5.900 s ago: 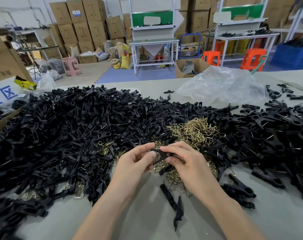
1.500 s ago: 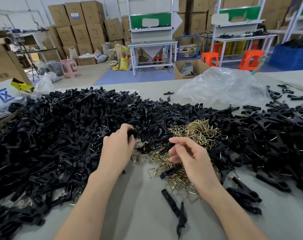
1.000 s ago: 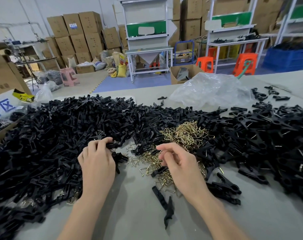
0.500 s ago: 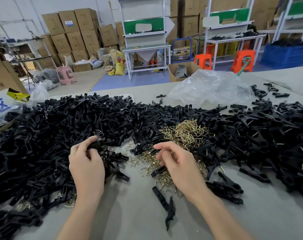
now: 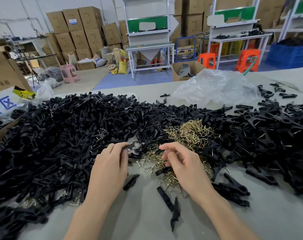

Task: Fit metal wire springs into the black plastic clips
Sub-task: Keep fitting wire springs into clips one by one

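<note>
The left hand (image 5: 111, 168) pinches a black clip piece (image 5: 130, 146) between thumb and fingertips, holding it just above the near edge of the heap. The right hand (image 5: 186, 164) hovers beside it with its fingers curled and the thumb and forefinger drawn close; whether a wire is caught between them cannot be told. Under and beyond the right hand lies the pile of brass-coloured wire springs (image 5: 190, 133), tangled together on the grey table (image 5: 143, 224) and thinning out toward the wrists. A large heap of black plastic clips (image 5: 52, 135) spreads from the springs across the left of the table, and a second heap (image 5: 271, 135) covers the right side, some of those clips showing a wire in them. Near the forearms two loose clip halves (image 5: 166, 198) lie touching at an angle, with another single piece (image 5: 130, 182) close to the left wrist. Behind the springs sits a crumpled clear plastic bag (image 5: 214, 87). Beyond the table are stacked cardboard boxes (image 5: 81, 28), white workbenches (image 5: 149, 45) and orange stools (image 5: 249, 59).
</note>
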A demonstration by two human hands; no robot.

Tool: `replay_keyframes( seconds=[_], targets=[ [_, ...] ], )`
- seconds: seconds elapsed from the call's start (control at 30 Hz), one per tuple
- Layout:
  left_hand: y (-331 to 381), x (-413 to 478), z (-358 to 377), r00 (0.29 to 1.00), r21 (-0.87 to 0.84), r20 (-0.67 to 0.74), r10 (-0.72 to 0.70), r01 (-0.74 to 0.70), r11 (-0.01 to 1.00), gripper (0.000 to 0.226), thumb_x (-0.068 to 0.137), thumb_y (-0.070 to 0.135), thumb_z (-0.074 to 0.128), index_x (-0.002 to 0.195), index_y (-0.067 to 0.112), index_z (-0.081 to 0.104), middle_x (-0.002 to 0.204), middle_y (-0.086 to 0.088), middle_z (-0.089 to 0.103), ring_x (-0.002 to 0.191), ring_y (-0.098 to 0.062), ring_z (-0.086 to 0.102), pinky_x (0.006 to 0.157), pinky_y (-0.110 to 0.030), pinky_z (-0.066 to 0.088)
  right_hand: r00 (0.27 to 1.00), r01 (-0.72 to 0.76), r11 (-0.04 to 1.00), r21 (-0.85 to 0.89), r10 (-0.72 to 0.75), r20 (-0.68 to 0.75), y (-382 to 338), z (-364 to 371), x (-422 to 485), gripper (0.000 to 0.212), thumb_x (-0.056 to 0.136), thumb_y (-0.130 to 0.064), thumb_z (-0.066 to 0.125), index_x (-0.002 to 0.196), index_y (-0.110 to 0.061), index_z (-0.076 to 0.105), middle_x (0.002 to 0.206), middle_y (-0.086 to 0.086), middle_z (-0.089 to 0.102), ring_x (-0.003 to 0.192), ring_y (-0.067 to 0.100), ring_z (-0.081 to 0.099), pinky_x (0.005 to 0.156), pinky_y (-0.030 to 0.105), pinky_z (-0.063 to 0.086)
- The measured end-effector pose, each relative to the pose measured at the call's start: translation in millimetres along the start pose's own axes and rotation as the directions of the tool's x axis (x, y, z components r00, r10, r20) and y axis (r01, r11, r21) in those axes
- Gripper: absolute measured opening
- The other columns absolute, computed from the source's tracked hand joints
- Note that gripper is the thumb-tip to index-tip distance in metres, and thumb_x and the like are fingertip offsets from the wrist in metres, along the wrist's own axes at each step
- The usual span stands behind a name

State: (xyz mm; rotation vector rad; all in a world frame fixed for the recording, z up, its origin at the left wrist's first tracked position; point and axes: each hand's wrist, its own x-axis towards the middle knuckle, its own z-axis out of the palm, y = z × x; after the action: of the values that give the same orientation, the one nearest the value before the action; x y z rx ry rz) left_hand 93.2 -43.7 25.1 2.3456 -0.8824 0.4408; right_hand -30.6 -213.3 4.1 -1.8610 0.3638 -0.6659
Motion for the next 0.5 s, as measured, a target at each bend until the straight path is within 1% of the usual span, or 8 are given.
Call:
replay_keyframes(
  seconds=[0.07,0.1,0.2,0.27,0.3,0.37,0.43,0.5],
  targets=[
    [5.2,-8.6,-5.0,1.000,-0.020,0.018,0.014,-0.014,1.000,0.021,0.101,0.035,0.042,0.113,0.035,0.058,0.102,0.019,0.058,0.080,-0.007,0.059,0.068,-0.029,0.048,1.000,0.008,1.000,-0.006,-0.008,-0.004,0.5,-0.2,0.2,0.034,0.103,-0.019,0.050,0.105,-0.050,0.066,0.093,-0.017,0.070,0.078,0.010,0.067,0.061,0.023,0.051],
    [8.2,-15.9,-5.1,0.998,0.023,0.049,0.042,-0.044,0.999,0.020,0.100,0.038,0.040,0.112,0.037,0.056,0.100,0.018,0.057,0.074,-0.006,0.058,0.063,-0.028,0.048,1.000,0.008,1.000,-0.008,-0.008,-0.003,0.9,0.4,0.6,0.035,0.103,-0.020,0.050,0.105,-0.051,0.065,0.093,-0.017,0.070,0.076,0.014,0.067,0.063,0.031,0.053],
    [15.4,-36.5,9.2,0.981,0.187,0.181,0.075,-0.109,0.976,0.029,0.102,0.043,0.030,0.120,0.036,0.051,0.108,0.016,0.051,0.085,-0.006,0.058,0.061,-0.021,0.046,1.000,0.012,1.000,-0.017,-0.012,-0.007,-0.1,2.5,1.1,0.035,0.103,-0.021,0.049,0.104,-0.053,0.064,0.091,-0.016,0.069,0.076,0.030,0.066,0.068,0.046,0.053],
    [17.8,-37.9,19.2,0.978,0.238,0.202,0.056,-0.105,0.966,0.030,0.105,0.041,0.029,0.126,0.034,0.048,0.112,0.014,0.051,0.089,-0.007,0.060,0.061,-0.018,0.042,1.000,0.023,0.999,-0.028,-0.023,-0.007,-0.4,3.9,-0.1,0.035,0.102,-0.021,0.049,0.104,-0.052,0.065,0.090,-0.016,0.069,0.074,0.025,0.065,0.069,0.044,0.053],
    [19.3,-33.9,21.5,0.982,0.165,0.190,0.008,-0.040,0.986,0.028,0.106,0.038,0.032,0.126,0.033,0.049,0.109,0.013,0.056,0.083,-0.005,0.062,0.061,-0.018,0.042,1.000,0.029,0.999,-0.028,-0.029,-0.006,-0.9,4.3,-0.9,0.034,0.102,-0.020,0.050,0.105,-0.051,0.065,0.091,-0.016,0.069,0.074,0.020,0.066,0.070,0.042,0.055],
    [21.4,-24.4,23.1,0.981,-0.169,0.165,-0.100,0.128,0.977,0.021,0.105,0.032,0.040,0.118,0.031,0.056,0.085,0.012,0.066,0.061,-0.002,0.058,0.054,-0.016,0.041,0.999,0.037,0.999,0.003,-0.037,0.001,-2.9,5.4,-1.4,0.031,0.103,-0.022,0.052,0.108,-0.050,0.065,0.093,-0.016,0.070,0.078,0.011,0.067,0.073,0.035,0.057],
    [25.6,-15.7,21.0,0.955,-0.541,0.160,-0.249,0.296,0.787,0.020,0.105,0.027,0.044,0.102,0.034,0.063,0.062,0.009,0.059,0.045,-0.004,0.043,0.044,-0.018,0.034,0.998,0.028,0.998,0.049,-0.030,0.047,-6.0,10.3,-2.2,0.025,0.103,-0.033,0.054,0.116,-0.051,0.064,0.100,-0.020,0.071,0.086,0.006,0.069,0.078,0.028,0.058],
    [33.6,-12.0,20.8,0.914,-0.717,0.221,-0.339,0.388,0.579,0.028,0.105,0.023,0.045,0.089,0.033,0.066,0.054,0.011,0.051,0.043,-0.006,0.039,0.040,-0.020,0.032,0.990,0.000,0.996,0.084,-0.012,0.143,-9.4,20.7,-4.7,0.027,0.101,-0.042,0.057,0.126,-0.049,0.061,0.111,-0.024,0.068,0.096,0.002,0.069,0.082,0.022,0.057]
  ],
)
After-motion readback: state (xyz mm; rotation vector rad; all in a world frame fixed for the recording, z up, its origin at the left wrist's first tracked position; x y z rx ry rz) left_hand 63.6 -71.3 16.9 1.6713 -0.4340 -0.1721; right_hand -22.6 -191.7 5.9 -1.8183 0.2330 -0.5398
